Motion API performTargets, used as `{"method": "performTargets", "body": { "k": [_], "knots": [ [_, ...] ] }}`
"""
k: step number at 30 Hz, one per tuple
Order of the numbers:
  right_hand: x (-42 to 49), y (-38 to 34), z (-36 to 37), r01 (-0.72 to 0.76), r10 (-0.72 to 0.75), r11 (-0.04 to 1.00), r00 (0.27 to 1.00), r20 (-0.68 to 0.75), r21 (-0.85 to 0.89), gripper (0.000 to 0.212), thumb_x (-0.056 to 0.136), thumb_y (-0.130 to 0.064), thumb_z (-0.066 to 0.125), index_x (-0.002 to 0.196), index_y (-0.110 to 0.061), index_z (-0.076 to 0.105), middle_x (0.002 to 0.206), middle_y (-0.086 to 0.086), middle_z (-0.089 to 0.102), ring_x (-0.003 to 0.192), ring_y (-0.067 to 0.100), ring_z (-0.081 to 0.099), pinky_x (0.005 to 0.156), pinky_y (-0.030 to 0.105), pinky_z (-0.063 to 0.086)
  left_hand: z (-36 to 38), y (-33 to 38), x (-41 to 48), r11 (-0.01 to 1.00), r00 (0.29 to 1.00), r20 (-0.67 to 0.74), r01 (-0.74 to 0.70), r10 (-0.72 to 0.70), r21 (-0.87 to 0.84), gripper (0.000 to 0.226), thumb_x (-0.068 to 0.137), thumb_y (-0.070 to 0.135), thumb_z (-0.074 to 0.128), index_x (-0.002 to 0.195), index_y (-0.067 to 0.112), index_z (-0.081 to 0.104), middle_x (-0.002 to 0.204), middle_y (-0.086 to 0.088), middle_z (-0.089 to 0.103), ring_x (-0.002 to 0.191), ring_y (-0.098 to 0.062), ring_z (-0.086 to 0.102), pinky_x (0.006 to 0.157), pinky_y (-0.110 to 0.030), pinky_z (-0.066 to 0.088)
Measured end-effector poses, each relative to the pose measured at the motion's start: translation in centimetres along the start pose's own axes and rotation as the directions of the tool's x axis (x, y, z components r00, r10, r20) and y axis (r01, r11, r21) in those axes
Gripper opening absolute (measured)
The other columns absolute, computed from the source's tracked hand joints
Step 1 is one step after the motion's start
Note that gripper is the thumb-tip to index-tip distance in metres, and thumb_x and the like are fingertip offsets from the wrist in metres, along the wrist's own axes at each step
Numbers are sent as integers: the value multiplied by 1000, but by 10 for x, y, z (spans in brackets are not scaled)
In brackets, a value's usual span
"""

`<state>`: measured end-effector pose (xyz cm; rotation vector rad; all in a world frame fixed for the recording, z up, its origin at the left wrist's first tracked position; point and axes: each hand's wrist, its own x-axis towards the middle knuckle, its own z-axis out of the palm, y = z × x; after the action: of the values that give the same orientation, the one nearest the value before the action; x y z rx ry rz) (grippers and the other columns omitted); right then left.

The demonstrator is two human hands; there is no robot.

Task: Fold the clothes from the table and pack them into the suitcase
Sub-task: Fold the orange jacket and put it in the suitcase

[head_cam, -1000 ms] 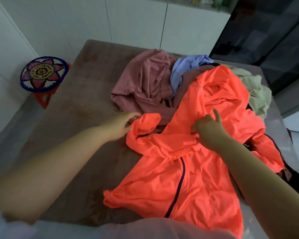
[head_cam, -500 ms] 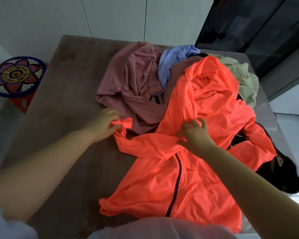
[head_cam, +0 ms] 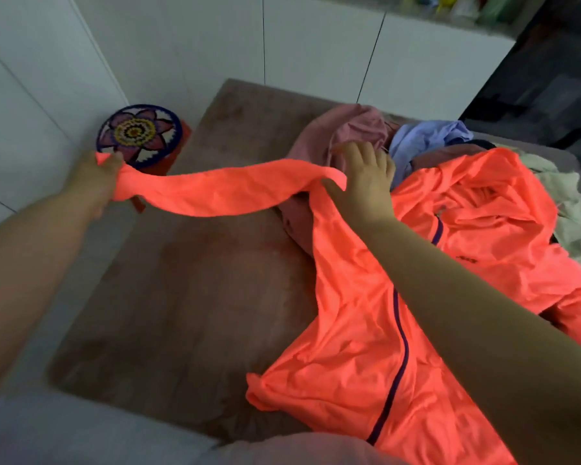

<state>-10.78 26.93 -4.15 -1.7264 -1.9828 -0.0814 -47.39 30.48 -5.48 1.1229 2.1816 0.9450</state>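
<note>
One orange jacket [head_cam: 366, 347] — my left hand [head_cam: 94, 182] pinches its sleeve end [head_cam: 125, 182] mid-left, my right hand [head_cam: 366, 182] rests spread-fingered near centre.

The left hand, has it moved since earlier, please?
Yes: the left hand carried the bright orange sleeve leftward, off the brown table, toward the round flower-patterned stool.
</note>
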Motion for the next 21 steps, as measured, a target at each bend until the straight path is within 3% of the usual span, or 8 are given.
{"method": "performTargets", "body": {
  "k": [3,5,8,12,15,17,20,21],
  "knots": [
    [-16,-3,9,-17,18,1000,997,71,-2,46,74,-22,70,117,-9,59,119,17,55,108,39,49,96,44,28,-16,-1,16,999,969,-243,52,-47,14,29,95,29,43,92,2,55,119,-28,55,108,-35,56,86,-38,43],
    [-40,17,15,-68,74,996,990,120,-56,41,75,-21,67,114,-9,61,117,18,55,107,41,50,96,46,30,-22,4,20,997,949,-308,63,-74,-43,29,95,32,43,68,23,36,95,-22,58,87,-26,60,74,-28,45],
    [-79,49,17,-230,274,957,918,286,-178,45,81,-21,64,124,-13,56,126,16,51,116,39,45,101,45,26,-17,14,22,997,939,-338,34,-57,-73,36,96,32,43,66,26,23,68,8,34,58,1,33,59,-23,34],
    [-108,60,14,-254,268,963,884,382,-89,55,78,-16,68,130,-10,52,131,14,50,120,38,44,103,44,29,10,50,1,973,983,-136,-147,124,-178,12,87,26,57,90,22,47,89,-1,57,78,-10,54,70,-17,44],
    [-110,53,2,-237,154,950,921,357,202,52,79,-12,69,128,-6,53,127,12,52,118,32,49,100,35,34,53,93,-46,916,929,126,-308,348,-256,37,84,10,64,112,19,41,102,-3,57,86,-10,53,72,-18,46],
    [-105,41,-14,-401,243,779,902,356,483,45,86,-15,66,129,-10,51,122,4,52,111,21,51,98,27,36,87,122,-101,872,818,325,-386,475,-302,47,84,3,64,122,15,41,102,0,52,85,-9,52,68,-18,46],
    [-98,28,-38,-670,374,150,719,585,727,42,93,-24,54,134,-22,43,117,0,55,101,15,57,90,35,48,135,134,-183,889,525,718,-267,457,-371,58,86,-5,56,136,10,31,110,-6,52,88,-14,53,83,-38,49],
    [-100,29,-42,-677,375,25,689,621,736,44,94,-23,54,135,-22,41,113,0,57,96,15,60,86,38,51,147,131,-208,916,406,821,-184,401,-356,62,87,-9,50,141,10,25,110,-6,53,84,-12,54,82,-35,49]
  ]
}}
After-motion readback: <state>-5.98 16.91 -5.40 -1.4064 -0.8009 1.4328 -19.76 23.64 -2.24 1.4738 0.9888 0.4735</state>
